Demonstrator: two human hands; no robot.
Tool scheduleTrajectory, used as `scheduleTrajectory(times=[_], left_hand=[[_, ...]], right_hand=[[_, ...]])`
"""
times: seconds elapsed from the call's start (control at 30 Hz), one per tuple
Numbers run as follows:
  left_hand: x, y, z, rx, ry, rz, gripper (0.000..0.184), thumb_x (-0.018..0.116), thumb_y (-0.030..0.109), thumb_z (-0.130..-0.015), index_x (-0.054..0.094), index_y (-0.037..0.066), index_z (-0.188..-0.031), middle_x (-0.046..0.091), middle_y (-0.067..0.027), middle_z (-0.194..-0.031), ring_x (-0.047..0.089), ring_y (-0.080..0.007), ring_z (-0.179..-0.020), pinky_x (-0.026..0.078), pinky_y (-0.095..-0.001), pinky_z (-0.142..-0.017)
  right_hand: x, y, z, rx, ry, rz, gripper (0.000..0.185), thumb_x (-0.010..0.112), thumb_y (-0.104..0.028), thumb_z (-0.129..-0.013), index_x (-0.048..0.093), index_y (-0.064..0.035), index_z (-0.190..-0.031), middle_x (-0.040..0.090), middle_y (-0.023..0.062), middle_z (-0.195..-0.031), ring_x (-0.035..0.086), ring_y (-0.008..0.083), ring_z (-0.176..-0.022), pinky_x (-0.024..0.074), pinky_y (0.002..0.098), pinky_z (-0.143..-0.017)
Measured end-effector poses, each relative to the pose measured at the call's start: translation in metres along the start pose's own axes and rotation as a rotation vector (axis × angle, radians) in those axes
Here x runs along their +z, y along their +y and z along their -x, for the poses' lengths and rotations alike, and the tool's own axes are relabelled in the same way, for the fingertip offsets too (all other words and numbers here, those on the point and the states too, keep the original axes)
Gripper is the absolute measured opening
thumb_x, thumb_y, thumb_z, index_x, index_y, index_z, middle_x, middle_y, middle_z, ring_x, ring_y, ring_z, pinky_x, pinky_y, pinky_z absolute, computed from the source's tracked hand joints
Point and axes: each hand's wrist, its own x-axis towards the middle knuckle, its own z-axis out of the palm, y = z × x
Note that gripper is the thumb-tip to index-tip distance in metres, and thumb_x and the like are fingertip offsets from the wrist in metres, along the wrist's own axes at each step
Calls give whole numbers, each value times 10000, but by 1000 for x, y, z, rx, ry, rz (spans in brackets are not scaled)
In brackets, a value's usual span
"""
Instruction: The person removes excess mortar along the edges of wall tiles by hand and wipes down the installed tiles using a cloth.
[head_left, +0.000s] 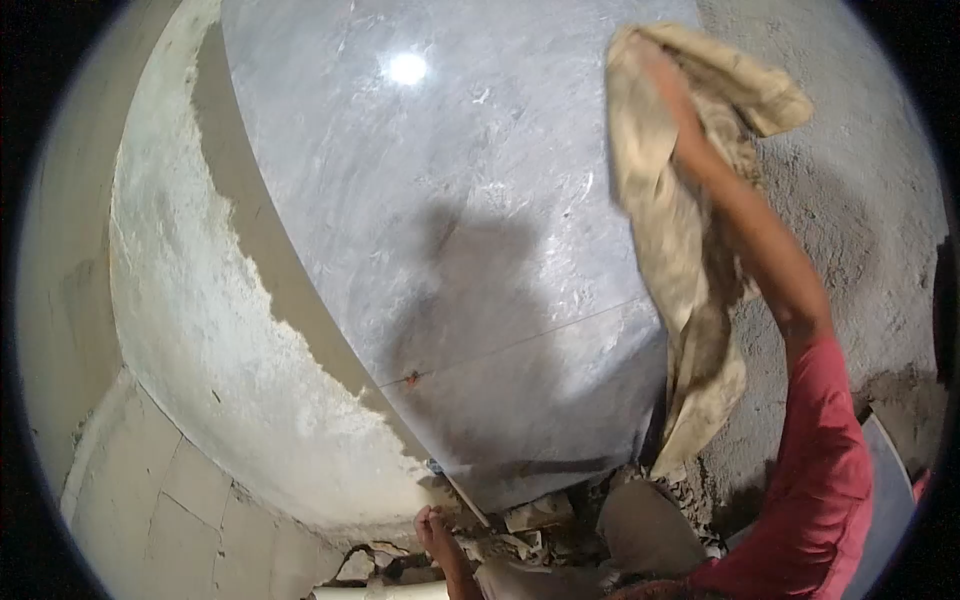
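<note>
My right hand (658,68), smeared by motion, is at the top of a long beige, dirt-stained cloth (640,180). The cloth hangs down in folds along the right edge of the glossy grey tiled surface (340,180). My arm, in a red sleeve, reaches up in front of it. Low down, near the tiles' bottom corner, my left hand (432,528) is closed with its fingers curled; whether anything is inside them is hidden. A thin pale stick (468,502) slants just right of that hand. A small orange-red piece (412,378) sits at the joint between the tiles.
Rough grey plaster (835,150) lies right of the tiles. On the left is a whitish wall strip (180,220) with a ragged brown edge. Broken rubble (540,512) lies along the bottom. A flat grey slab (885,480) leans at the lower right.
</note>
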Motion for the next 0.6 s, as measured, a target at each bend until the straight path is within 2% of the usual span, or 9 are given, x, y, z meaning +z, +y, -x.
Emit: scheduleTrajectory(times=[0.07,0.13,0.17,0.23,0.33,0.4,0.47,0.53,0.6], left_hand=[[-6,-12,-11,31,-58,-20,263,510,224,-891,483,38,-1074,529,-62,-924,534,-159,-760,444,-301,-697],[12,2,-12,51,-78,0,255,520,224,-889,485,37,-1058,525,-53,-916,525,-147,-756,439,-289,-691],[19,7,-12,63,-87,11,251,525,224,-888,486,36,-1050,523,-48,-913,521,-141,-754,436,-282,-687],[28,2,-15,56,-119,83,258,519,240,-892,490,39,-1051,528,-61,-942,533,-145,-763,452,-282,-668],[26,4,-11,51,-157,76,259,516,246,-894,492,40,-1049,531,-67,-948,545,-152,-773,465,-289,-657],[18,1,-10,46,-134,63,245,521,238,-893,497,39,-1034,532,-59,-925,539,-148,-774,458,-291,-665],[-7,-9,-3,19,-66,52,221,530,224,-891,506,37,-1007,535,-43,-888,523,-135,-771,438,-287,-684],[-17,-12,2,16,-22,13,240,532,237,-891,506,35,-1018,536,-44,-885,523,-135,-773,438,-286,-683],[-9,3,6,-8,27,-59,279,533,263,-895,503,27,-1041,540,-43,-881,525,-137,-774,442,-289,-683]], right_hand=[[15,-60,35,-90,-91,88,414,375,-128,-896,416,-88,-1305,522,92,-1238,514,267,-1096,397,362,-941],[-12,-147,61,221,-502,-230,412,346,-162,-920,396,-65,-1318,535,116,-1212,527,265,-1083,429,371,-903],[17,-152,111,132,-537,-166,419,364,-175,-922,383,-52,-1323,528,140,-1216,523,266,-1093,434,385,-908],[29,-162,162,135,-719,-146,443,409,-194,-917,363,-41,-1330,517,161,-1220,522,257,-1098,440,392,-919],[-56,-188,133,408,-1167,-276,496,493,-211,-894,344,-49,-1338,507,156,-1221,530,229,-1087,448,370,-935],[-44,-171,145,215,-1006,16,520,532,-233,-883,346,-41,-1329,489,151,-1234,523,221,-1096,448,347,-944],[-31,-156,133,359,-635,-457,524,551,-240,-874,358,-22,-1310,461,154,-1256,503,226,-1121,444,330,-947],[-15,-150,88,153,-340,-429,462,551,-216,-860,386,-21,-1246,473,159,-1219,508,234,-1096,445,338,-933],[7,-157,36,-64,-237,-289,400,550,-192,-847,415,-20,-1181,484,163,-1181,512,241,-1072,446,346,-919]])
